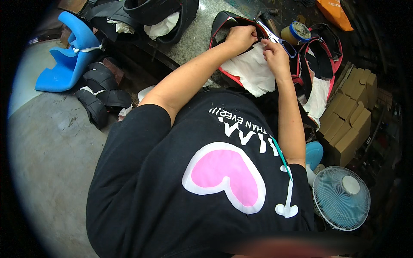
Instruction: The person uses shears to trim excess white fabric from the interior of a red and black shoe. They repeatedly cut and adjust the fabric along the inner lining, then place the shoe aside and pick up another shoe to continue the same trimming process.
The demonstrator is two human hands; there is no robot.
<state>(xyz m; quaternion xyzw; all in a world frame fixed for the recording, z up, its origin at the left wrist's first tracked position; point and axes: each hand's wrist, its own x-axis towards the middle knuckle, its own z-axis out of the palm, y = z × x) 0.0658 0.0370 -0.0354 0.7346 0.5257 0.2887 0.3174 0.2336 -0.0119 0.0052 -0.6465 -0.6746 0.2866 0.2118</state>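
Observation:
A black piece with red edging (220, 25), which looks like a shoe upper, lies on the bench in front of me. Its ragged white lining (251, 71) hangs toward my body. My left hand (241, 39) reaches into its opening, fingers curled and pinching at the inner edge. Close beside it, my right hand (275, 56) has thumb and forefinger pinched at the same edge, above the lining. The exact spot between the fingertips is too small to make out. Scissors with blue handles (288, 48) lie just beyond my right hand.
A blue-rimmed jar (300, 31) stands past the scissors. Another black-and-red piece (319, 81) lies at right, near cardboard boxes (350, 116) and a fan (342, 198). Black uppers (167, 26) sit at the far left of the bench, near a blue plastic piece tied with string (64, 64).

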